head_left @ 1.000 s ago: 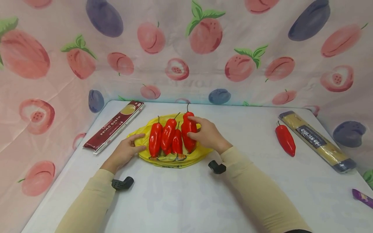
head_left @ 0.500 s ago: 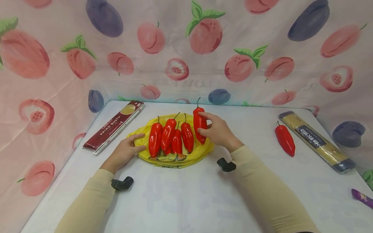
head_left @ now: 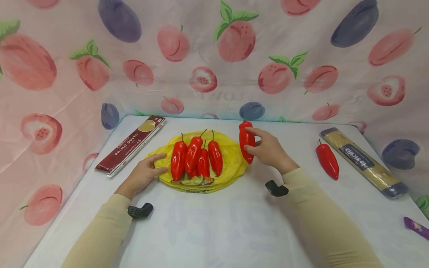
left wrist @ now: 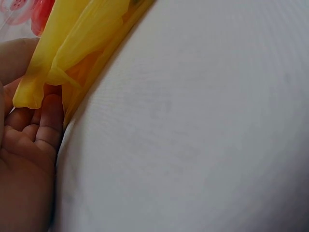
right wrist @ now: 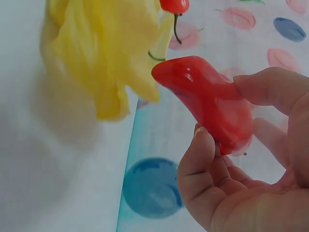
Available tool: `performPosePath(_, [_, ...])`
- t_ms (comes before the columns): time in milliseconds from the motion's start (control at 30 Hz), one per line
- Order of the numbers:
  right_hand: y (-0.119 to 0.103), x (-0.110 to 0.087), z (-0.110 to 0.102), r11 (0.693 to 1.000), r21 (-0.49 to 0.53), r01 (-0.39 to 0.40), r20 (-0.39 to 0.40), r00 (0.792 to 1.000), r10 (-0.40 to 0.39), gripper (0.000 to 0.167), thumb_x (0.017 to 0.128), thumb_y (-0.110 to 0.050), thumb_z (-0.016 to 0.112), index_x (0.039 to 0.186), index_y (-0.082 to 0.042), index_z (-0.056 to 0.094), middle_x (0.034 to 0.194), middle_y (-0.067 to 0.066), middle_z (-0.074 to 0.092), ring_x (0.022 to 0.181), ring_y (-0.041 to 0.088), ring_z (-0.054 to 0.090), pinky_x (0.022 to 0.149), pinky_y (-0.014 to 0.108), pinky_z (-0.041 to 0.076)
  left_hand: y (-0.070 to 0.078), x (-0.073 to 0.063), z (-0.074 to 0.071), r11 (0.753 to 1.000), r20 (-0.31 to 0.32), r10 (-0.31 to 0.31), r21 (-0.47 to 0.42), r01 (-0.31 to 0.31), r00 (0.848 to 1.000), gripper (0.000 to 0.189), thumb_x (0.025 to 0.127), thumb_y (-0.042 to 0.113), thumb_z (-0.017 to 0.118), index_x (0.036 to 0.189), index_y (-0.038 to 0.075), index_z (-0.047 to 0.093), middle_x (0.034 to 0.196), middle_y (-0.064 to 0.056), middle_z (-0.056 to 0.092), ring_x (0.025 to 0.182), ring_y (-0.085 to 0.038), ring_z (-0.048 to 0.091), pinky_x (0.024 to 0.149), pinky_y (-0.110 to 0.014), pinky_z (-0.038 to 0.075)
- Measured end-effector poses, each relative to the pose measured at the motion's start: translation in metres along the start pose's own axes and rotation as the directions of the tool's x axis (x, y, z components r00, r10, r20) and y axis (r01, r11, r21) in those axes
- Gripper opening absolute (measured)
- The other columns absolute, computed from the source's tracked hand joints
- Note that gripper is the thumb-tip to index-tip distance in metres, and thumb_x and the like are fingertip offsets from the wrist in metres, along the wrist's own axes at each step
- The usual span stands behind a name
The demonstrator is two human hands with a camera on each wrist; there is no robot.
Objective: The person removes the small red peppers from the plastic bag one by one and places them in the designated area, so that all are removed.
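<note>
My right hand pinches a red pepper between thumb and fingers, just off the right edge of a yellow plastic bag. Up close in the right wrist view, that glossy pepper is held clear of the bag. Several more red peppers with dark stems lie side by side on the flattened bag. At the bag's left edge, my left hand holds the plastic. In the left wrist view, a fold of yellow plastic passes between thumb and fingers; some fingertips are hidden behind it.
A dark red spaghetti packet lies at the back left. To the right, one more red pepper sits beside a long pasta packet. A purple wrapper is near the right edge. A fruit-print cloth hangs behind the white table.
My right hand has lifted a pepper from the group and carried it rightward past the bag's edge. The left hand has stayed at the bag's left side.
</note>
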State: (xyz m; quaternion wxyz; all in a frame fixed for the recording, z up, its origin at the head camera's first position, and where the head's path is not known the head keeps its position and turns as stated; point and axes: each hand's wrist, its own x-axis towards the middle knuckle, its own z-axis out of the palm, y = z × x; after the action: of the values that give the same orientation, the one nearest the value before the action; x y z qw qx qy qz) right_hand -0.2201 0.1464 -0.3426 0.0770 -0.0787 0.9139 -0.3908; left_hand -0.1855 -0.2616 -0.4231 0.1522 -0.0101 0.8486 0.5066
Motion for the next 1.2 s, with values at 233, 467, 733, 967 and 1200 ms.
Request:
performPosePath(233, [0.014, -0.007, -0.012, 0.999, -0.019, -0.037, -0.016, 0.999, 0.037, 0.067, 0.096, -0.021, 0.066, 0.156, -0.017, 0.037, 0.145, 0.017, 0.046, 0.117, 0.038, 0.053, 0.081, 0.046, 0.059, 0.001, 0.001, 0.0, 1.0, 0.0, 0.011, 0.01, -0.011, 1.0, 0.067, 0.092, 0.034, 0.072, 0.151, 0.018, 0.046, 0.161, -0.017, 0.025, 0.143, -0.039, 0.023, 0.113, -0.065, 0.021])
performPosePath(467, [0.028, -0.015, -0.02, 0.993, -0.031, -0.111, -0.034, 0.993, 0.11, 0.074, 0.094, -0.022, 0.069, 0.158, -0.018, 0.032, 0.146, 0.019, 0.043, 0.123, 0.04, 0.047, 0.082, 0.048, 0.058, 0.0, 0.001, 0.001, 1.0, -0.008, 0.02, 0.011, -0.02, 1.0, 0.067, 0.092, 0.033, 0.072, 0.151, 0.017, 0.046, 0.161, -0.016, 0.027, 0.146, -0.039, 0.02, 0.114, -0.066, 0.018])
performPosePath(733, [0.049, -0.022, -0.03, 0.991, -0.048, -0.128, -0.029, 0.992, 0.126, 0.077, 0.094, -0.023, 0.068, 0.159, -0.016, 0.029, 0.147, 0.022, 0.04, 0.125, 0.044, 0.044, 0.081, 0.048, 0.058, 0.001, 0.0, 0.001, 1.0, -0.01, 0.016, 0.015, -0.016, 1.0, 0.067, 0.092, 0.033, 0.072, 0.151, 0.016, 0.046, 0.16, -0.017, 0.028, 0.145, -0.04, 0.022, 0.114, -0.065, 0.019])
performPosePath(967, [0.065, -0.031, -0.035, 0.988, -0.053, -0.147, -0.016, 0.989, 0.146, 0.078, 0.093, -0.021, 0.069, 0.159, -0.012, 0.027, 0.146, 0.026, 0.038, 0.125, 0.047, 0.043, 0.081, 0.049, 0.058, 0.0, 0.0, 0.001, 1.0, -0.014, 0.009, 0.021, -0.009, 1.0, 0.067, 0.092, 0.033, 0.072, 0.151, 0.017, 0.046, 0.16, -0.016, 0.028, 0.145, -0.04, 0.022, 0.114, -0.065, 0.019])
performPosePath(1200, [0.08, -0.038, -0.045, 0.982, -0.074, -0.176, -0.014, 0.984, 0.176, 0.081, 0.094, -0.024, 0.068, 0.16, -0.011, 0.023, 0.147, 0.028, 0.037, 0.125, 0.049, 0.041, 0.08, 0.049, 0.059, 0.0, 0.0, 0.0, 0.999, -0.019, 0.016, 0.033, -0.015, 1.0, 0.065, 0.092, 0.032, 0.071, 0.151, 0.017, 0.047, 0.16, -0.016, 0.029, 0.145, -0.039, 0.021, 0.114, -0.065, 0.019])
